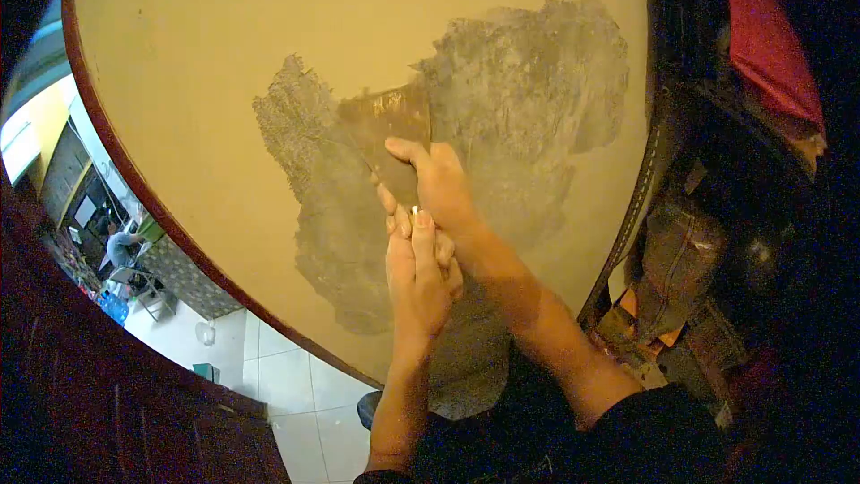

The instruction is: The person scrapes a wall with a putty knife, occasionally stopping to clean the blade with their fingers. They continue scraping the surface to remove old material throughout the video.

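Observation:
A wide scraper (394, 113) with a brownish, smeared blade lies against a yellow wall (215, 116), its broad edge upward between two rough grey patches. My right hand (441, 184) is closed on the scraper, thumb pressed along the blade's face. Just below, my left hand (421, 273) is closed around the scraper's lower end, its fingers curled to the right; they hide most of the handle. The larger grey patch (528, 72) spreads to the upper right, and a narrower grey patch (291, 116) lies to the left.
A dark wooden door frame (134, 184) edges the wall at left. Beyond it, a person (123, 245) sits in a tiled room (291, 376). On the right hang dark garments or bags (685, 260) and a red cloth (775, 54).

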Demonstrator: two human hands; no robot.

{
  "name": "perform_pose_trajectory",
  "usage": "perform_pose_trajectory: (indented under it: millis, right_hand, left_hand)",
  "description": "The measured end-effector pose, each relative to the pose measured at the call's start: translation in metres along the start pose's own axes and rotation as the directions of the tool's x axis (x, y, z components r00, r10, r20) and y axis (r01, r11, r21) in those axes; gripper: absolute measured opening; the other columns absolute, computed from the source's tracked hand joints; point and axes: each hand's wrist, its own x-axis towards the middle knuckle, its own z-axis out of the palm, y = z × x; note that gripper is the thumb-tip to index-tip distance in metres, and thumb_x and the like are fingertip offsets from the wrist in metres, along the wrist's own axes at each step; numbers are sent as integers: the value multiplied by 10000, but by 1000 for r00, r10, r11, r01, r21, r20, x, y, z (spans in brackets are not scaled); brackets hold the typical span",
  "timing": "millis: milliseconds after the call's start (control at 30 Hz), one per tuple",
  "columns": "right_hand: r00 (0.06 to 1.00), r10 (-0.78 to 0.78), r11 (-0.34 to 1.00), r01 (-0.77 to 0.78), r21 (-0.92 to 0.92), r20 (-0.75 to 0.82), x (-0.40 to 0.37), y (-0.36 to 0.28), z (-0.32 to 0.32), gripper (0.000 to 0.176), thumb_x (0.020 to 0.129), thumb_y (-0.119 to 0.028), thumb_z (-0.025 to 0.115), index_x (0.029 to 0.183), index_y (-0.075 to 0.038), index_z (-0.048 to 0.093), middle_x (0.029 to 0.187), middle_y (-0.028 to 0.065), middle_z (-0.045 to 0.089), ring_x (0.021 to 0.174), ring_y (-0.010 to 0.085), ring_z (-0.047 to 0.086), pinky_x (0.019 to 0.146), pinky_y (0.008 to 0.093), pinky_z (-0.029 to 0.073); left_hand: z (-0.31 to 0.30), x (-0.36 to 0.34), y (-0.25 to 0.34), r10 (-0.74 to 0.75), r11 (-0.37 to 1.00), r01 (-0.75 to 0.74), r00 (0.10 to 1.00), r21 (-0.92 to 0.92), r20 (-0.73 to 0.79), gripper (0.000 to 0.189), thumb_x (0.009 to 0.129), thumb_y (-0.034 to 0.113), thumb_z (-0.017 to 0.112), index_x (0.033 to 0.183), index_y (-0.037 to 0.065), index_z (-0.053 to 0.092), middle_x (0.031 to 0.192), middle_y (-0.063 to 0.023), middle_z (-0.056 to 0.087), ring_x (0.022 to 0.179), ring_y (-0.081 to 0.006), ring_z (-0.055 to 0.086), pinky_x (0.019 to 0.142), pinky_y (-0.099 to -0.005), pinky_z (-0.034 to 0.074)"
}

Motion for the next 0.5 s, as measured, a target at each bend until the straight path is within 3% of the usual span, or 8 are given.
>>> perform_pose_trajectory:
  millis: [167, 200, 267, 300, 333, 367, 467, 500]
  right_hand:
    - [999, 27, 1000, -27, -1, -46, 6, 27, -3, 285, 849, -279, 599, 778, -4, 621, 631, 110, 594, 448, 177, 528, 454, 297, 440]
    - [881, -464, 844, 409, -347, -91, 20, 22, 3, 281, 849, -272, 599, 770, -2, 608, 629, 111, 588, 441, 179, 522, 434, 305, 435]
    - [572, -819, 421, 645, -638, 38, 32, 5, 11, 278, 850, -265, 599, 763, -1, 595, 628, 113, 583, 433, 181, 516, 413, 313, 430]
    - [884, -468, 858, 457, -235, 12, 32, -20, 18, 276, 843, -263, 610, 764, 1, 586, 648, 114, 588, 430, 185, 514, 400, 318, 426]
    - [958, -266, 963, 268, -5, 104, 32, -20, 18, 276, 840, -261, 615, 764, 2, 581, 659, 115, 591, 428, 188, 512, 394, 321, 423]
    - [981, -49, 983, 14, 183, 190, 32, -20, 17, 276, 837, -260, 620, 764, 3, 577, 669, 116, 594, 427, 190, 511, 387, 324, 421]
    - [997, -70, 997, 72, -39, 43, 8, 19, 2, 268, 837, -263, 622, 783, -3, 585, 669, 108, 595, 432, 190, 515, 395, 322, 423]
    - [999, 18, 997, -21, 70, 40, -14, 11, -1, 255, 837, -260, 621, 781, -13, 591, 648, 97, 590, 432, 190, 517, 391, 322, 420]
  left_hand:
    - [3, -2, -4, 16, 999, -13, 997, 45, -80, 213, 1000, 305, 402, 875, 139, 445, 557, 39, 343, 409, -60, 347, 318, -227, 236]
    - [4, 8, 4, 43, 998, -39, 997, 53, -69, 193, 999, 306, 405, 988, 122, 461, 555, 38, 345, 401, -61, 337, 316, -227, 237]
    - [2, 21, 15, 84, 995, -81, 995, 66, -48, 318, 998, 308, 411, 1213, 87, 492, 550, 35, 350, 383, -63, 318, 312, -228, 239]
    - [1, 21, 19, 82, 995, -78, 995, 66, -51, 318, 998, 308, 411, 1213, 87, 492, 550, 35, 350, 383, -63, 318, 312, -228, 239]
    - [1, 20, 22, 70, 995, -69, 997, 67, -17, 371, 997, 315, 413, 1285, 85, 452, 551, 38, 348, 382, -60, 310, 313, -226, 236]
    - [1, 20, 25, 63, 996, -64, 998, 68, 20, 433, 995, 322, 415, 1356, 82, 411, 552, 41, 347, 380, -57, 302, 314, -224, 234]
    - [2, 0, -8, 43, 990, -27, 992, 135, -116, 449, 994, 346, 409, 1349, 70, 412, 555, 40, 353, 388, -55, 292, 319, -221, 236]
    - [2, -6, -12, 54, 990, -38, 992, 138, -110, 449, 994, 346, 409, 1349, 70, 412, 555, 40, 353, 388, -55, 292, 319, -221, 236]
